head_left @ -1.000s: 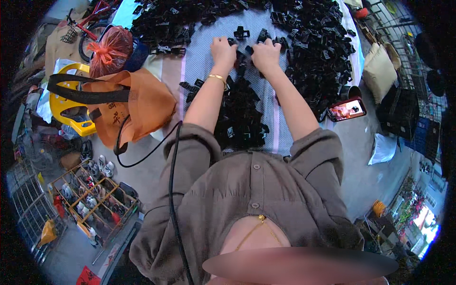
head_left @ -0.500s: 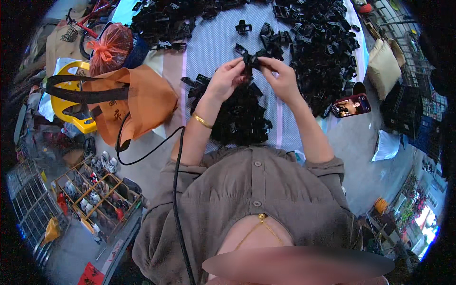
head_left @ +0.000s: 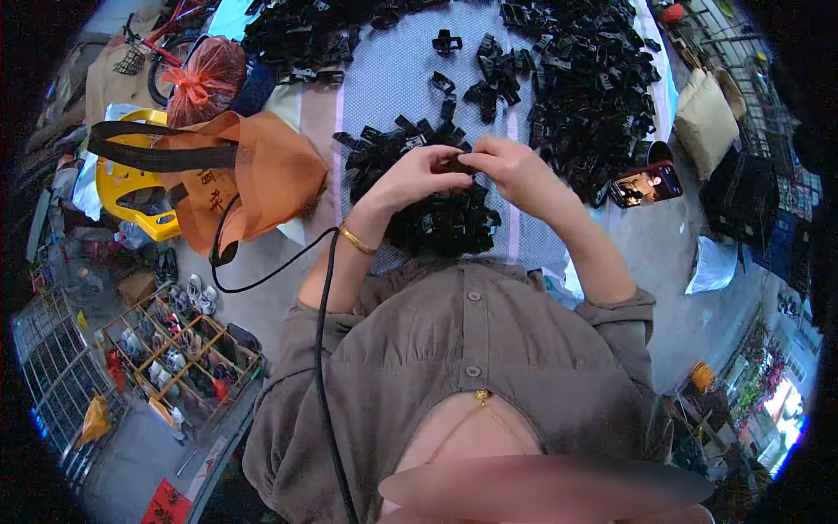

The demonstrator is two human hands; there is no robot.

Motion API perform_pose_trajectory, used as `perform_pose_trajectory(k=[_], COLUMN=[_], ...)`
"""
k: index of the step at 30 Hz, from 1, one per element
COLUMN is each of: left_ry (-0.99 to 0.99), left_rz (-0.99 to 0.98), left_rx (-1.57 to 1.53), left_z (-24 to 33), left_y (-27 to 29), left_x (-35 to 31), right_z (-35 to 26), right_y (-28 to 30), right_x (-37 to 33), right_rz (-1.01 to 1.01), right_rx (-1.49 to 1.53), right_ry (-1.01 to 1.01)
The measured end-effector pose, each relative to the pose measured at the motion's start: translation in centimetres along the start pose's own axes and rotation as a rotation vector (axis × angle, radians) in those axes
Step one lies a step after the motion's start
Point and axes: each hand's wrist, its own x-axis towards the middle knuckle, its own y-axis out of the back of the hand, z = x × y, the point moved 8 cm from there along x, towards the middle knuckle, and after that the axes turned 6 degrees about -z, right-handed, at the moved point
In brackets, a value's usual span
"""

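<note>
My left hand (head_left: 415,180), with a gold bangle at the wrist, is closed in a pinch over a heap of black plastic clips (head_left: 449,227) close to my body. Meeting it at the fingertips is my right hand (head_left: 517,175), also pinched. Between them a small black plastic clip (head_left: 455,164) shows in part; the fingers cover most of it. Beyond the hands, a few loose black clips (head_left: 447,42) lie on the patterned tablecloth (head_left: 393,65). A large pile of similar clips (head_left: 594,96) spreads along the right side, and another pile (head_left: 301,44) sits at the far left.
A lit phone (head_left: 646,185) leans at the table's right edge. Left of the table are an orange bag (head_left: 271,179), a yellow stool (head_left: 131,196) and a red plastic sack (head_left: 209,79). A black cable (head_left: 325,349) runs past my left arm. A shoe rack (head_left: 179,349) stands lower left.
Both hands have come back toward my body, from above the loose clips to over the near heap. The fingertips remain together around a small black piece.
</note>
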Motion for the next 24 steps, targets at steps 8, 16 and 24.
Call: perform_pose_trajectory(k=[8,16,24], left_ry=[0.004,-0.002,-0.307], left_rz=[0.195,0.214,-0.106], left_rx=[0.154,0.382,1.12], left_z=[1.4,2.0,0.5], left_y=[0.6,0.6,-2.2], left_x=[-0.9,-1.2,1.6], right_z=[-1.2,7.7,23.4], right_y=[0.2,0.4,3.3], right_x=[0.1,-0.6,1.4], right_rz=[0.078,0.291,0.526], right_rx=[-0.142,0.487,-0.223], right_ry=[0.011,-0.277,-0.82])
